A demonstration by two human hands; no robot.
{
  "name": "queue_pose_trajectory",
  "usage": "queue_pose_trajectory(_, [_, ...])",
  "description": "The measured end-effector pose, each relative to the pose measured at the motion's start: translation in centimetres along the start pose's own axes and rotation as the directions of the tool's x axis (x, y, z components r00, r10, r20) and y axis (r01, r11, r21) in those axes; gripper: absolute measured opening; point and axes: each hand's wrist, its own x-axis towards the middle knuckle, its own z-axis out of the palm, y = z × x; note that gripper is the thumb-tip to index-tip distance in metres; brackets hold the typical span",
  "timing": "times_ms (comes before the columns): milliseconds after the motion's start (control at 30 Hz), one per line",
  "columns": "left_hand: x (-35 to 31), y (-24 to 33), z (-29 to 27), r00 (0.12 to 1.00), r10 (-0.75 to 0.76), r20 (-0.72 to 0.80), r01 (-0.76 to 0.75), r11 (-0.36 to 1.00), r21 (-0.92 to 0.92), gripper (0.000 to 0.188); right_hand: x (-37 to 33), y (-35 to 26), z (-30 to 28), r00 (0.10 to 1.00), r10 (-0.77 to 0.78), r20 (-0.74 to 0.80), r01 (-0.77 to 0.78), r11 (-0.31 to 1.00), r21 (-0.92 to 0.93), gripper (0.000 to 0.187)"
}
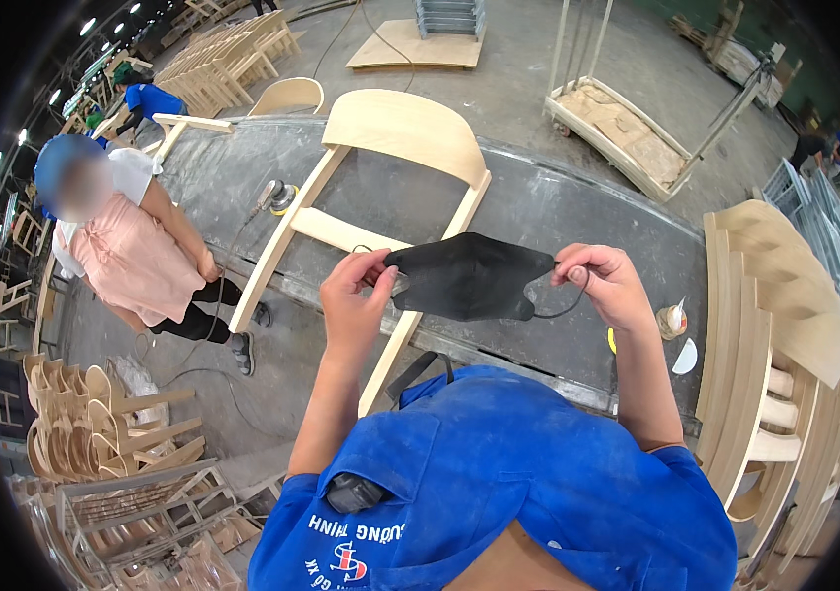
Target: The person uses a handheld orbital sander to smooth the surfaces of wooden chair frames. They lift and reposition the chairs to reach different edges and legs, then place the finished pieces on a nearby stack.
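A pale wooden chair frame point(402, 126), a sander point(283, 198), a small roundish object point(672, 322) and a white piece point(685, 357) are carried by the dark workbench point(587, 209).

Head camera: we're up on the wearer's head, fisheye-wide, facing down
Dark surface point(587, 217): ahead, seen from above
Blue shirt point(538, 443): right below, close
Floor point(513, 98): well beyond

Around me I see a grey floor point(518, 84). At the far left, white lamps point(88, 26) shine and pale wooden frames point(218, 67) stand in rows. At the far right is a green wall point(827, 69), and nearer, a cart point(599, 148).
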Motion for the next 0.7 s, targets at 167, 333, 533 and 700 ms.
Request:
queue_pose_trajectory(167, [-0.2, 0.2, -0.1, 0.999, -0.03, -0.03, 0.033, 0.991, 0.132, 0.014, 0.0, 0.4, -0.6, 1.0, 0.024, 0.005, -0.024, 0.988, 0.154, 0.012])
queue_pose_trajectory(333, [-0.5, -0.6, -0.5, 0.994, 0.111, -0.013, -0.103, 0.951, 0.29, 0.011, 0.0, 0.5, -0.6, 0.999, 0.024, 0.026, -0.029, 0.969, 0.245, 0.013])
queue_pose_trajectory(533, [-3.0, -2.5, 0.3, 0.996, -0.052, 0.074, 0.025, 0.945, 0.327, 0.016, -0.4, 2.3, 0.4, 0.989, 0.044, 0.142, -0.103, 0.892, 0.439, 0.014])
queue_pose_trajectory(700, [-4.2, -4.2, 1.0, 0.993, 0.011, 0.117, -0.045, 0.955, 0.294, 0.01, -0.5, 3.3, 1.1, 0.966, -0.043, 0.256, -0.139, 0.747, 0.65, 0.02])
